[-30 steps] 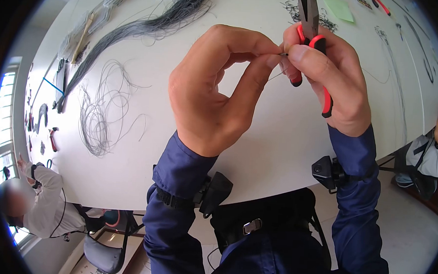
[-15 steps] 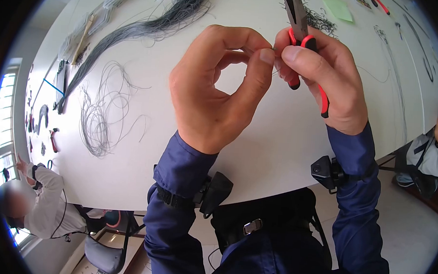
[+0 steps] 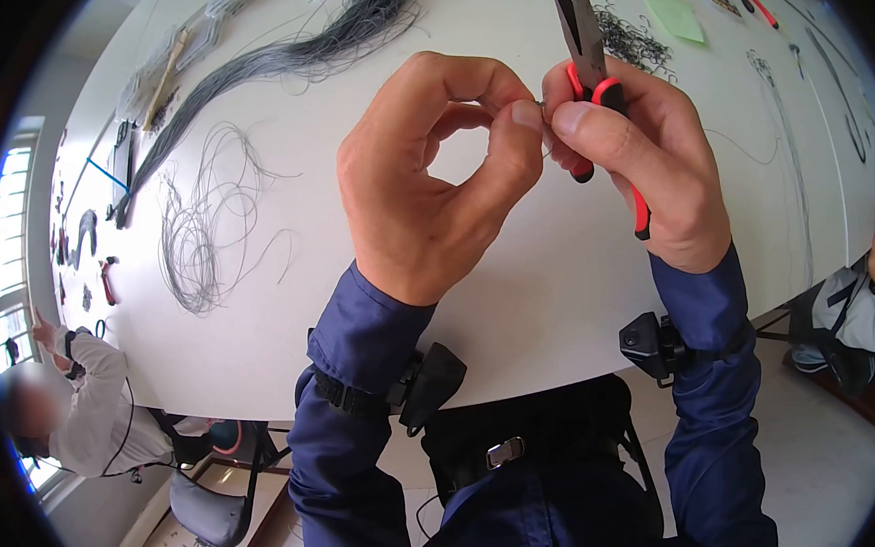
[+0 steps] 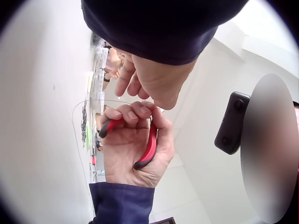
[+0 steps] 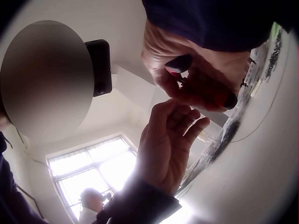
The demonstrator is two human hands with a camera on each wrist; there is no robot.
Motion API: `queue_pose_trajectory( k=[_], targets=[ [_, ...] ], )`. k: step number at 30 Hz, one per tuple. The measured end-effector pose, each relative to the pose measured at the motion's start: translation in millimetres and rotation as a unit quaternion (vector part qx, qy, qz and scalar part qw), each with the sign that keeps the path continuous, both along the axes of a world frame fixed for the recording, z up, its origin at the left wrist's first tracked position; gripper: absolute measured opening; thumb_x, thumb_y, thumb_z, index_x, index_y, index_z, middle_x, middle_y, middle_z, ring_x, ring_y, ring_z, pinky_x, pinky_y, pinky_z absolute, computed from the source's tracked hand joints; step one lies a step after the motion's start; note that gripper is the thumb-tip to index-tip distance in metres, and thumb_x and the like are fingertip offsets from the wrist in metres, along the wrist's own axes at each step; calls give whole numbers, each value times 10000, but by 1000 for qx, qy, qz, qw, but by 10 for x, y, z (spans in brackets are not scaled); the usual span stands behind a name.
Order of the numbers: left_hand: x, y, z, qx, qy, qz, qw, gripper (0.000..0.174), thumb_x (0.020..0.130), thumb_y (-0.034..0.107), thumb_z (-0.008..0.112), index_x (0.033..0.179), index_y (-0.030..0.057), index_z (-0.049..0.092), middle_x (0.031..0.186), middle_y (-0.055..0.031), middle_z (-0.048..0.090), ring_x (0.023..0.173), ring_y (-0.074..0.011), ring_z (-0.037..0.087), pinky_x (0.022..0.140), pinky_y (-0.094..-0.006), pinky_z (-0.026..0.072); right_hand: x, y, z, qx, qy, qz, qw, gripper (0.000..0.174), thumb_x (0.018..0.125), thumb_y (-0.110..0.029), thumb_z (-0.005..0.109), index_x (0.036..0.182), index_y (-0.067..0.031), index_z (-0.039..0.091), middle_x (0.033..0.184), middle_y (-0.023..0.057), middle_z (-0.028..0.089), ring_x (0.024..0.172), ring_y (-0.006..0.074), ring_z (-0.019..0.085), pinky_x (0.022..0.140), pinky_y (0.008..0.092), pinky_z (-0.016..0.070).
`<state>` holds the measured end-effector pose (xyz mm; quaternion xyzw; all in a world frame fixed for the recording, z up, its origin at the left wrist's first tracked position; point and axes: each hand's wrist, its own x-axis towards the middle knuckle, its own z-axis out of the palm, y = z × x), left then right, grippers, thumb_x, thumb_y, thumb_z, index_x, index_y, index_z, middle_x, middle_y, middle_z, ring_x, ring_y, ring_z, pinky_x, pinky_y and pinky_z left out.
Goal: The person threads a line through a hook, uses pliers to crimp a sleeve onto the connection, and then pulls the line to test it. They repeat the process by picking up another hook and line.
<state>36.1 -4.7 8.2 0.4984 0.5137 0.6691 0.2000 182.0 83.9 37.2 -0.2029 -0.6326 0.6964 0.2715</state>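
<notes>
In the head view my left hand [image 3: 428, 188] pinches a tiny piece at the end of a thin line between thumb and index finger. My right hand [image 3: 665, 162] meets it there, thumb and index finger close together, while holding red-handled pliers [image 3: 591, 57] across the palm; their metal nose points up and left. The fingertips hide most of the small piece. From the left wrist, the pliers' red handle [image 4: 149, 151] lies in the curled right hand [image 4: 133, 149], and a thin line [image 4: 77, 135] loops away. The right wrist view shows the left hand [image 5: 166, 144] below the right.
A long bundle of dark strands [image 3: 208, 89] and a loose coil [image 3: 201, 259] lie on the white table [image 3: 282, 359] at left. Small dark hooks [image 3: 639, 50] and a green paper [image 3: 674, 15] are beyond my right hand. People sit at both sides.
My right hand and the pliers have shifted left, with the pliers' nose lower and tilted further left. My left thumb and index fingertips have moved slightly left, still pinching.
</notes>
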Motion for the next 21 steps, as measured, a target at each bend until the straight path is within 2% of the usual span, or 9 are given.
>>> queue_pose_trajectory(
  k=[14,17,20,21],
  targets=[
    [12,-2,9,-2,-10,3,1000,111,846,-23,688,927,-14,613,847,-39,655,773,-100,630,762,-286,565,2,9,-5,-3,5,5,1000,205,900,-209,628,922,-5,638,795,12,581,761,88,522,713,240,425],
    [-8,-12,-3,11,39,-12,999,94,920,-42,615,997,-81,578,906,-98,633,788,-136,630,760,-280,550,0,11,-13,12,11,1,1000,204,900,-212,629,917,-9,634,798,14,587,755,87,522,704,235,421],
    [20,-1,-10,6,-31,3,1000,106,870,3,698,944,-19,625,871,-41,672,794,-100,634,778,-288,554,-1,0,-26,12,15,-5,1000,215,897,-225,634,934,-13,646,805,11,595,750,83,521,684,233,415],
    [11,5,-12,6,-26,-5,1000,119,888,0,684,974,-45,615,896,-71,668,801,-123,640,771,-292,560,-3,-3,-31,4,8,-16,1000,220,896,-230,636,938,-15,651,802,9,597,745,81,521,674,231,411]
  ],
)
